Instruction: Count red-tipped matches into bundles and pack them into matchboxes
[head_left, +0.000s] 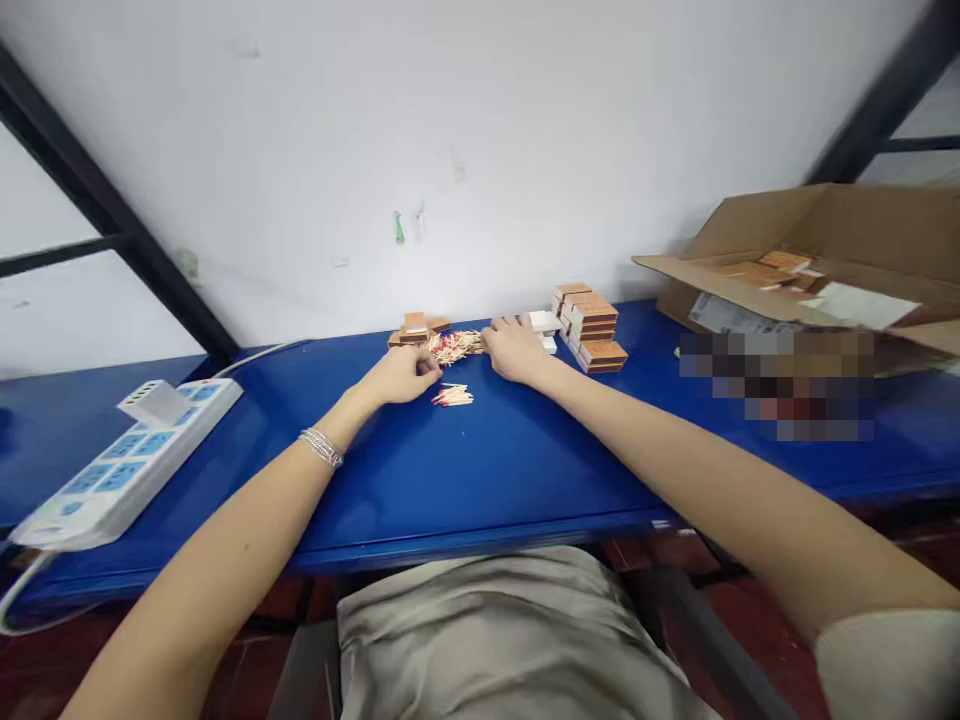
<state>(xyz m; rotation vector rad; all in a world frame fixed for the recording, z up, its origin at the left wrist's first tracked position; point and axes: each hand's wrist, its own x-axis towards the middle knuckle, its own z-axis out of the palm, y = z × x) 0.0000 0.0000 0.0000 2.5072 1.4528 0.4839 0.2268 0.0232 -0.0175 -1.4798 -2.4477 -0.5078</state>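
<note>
- Our left hand [397,377] rests on the table [465,480] with fingers curled in and thumb against forefinger. We cannot tell whether a match sits in that pinch.
- A bracelet [322,447] circles the left wrist.
- Our right hand [514,350] lies palm down at 2 o'clock from the left one, close but apart from it. Its fingers are loosely bent and unclenched, and their tips lie at the edge of the pile.
- The pile [455,346] of red-tipped matches lies between the two hands, at 1 o'clock from the left hand and 9 o'clock from the right.
- A small bundle [453,396] of matches lies apart from the pile, at 6 o'clock from it, just beside the left hand's knuckles.
- A few brown boxes [415,328] sit at 12 o'clock from the left hand, touching the pile's left end.
- White trays [544,322] sit at 1 o'clock from the right hand, just beside its fingers.
- A taller stack [592,328] of brown boxes stands at 3 o'clock from the trays.
- An open carton [817,230] holding more boxes stands at the table's far 3 o'clock end.
- A power strip [127,460] lies at 9 o'clock, well apart from the hands.
</note>
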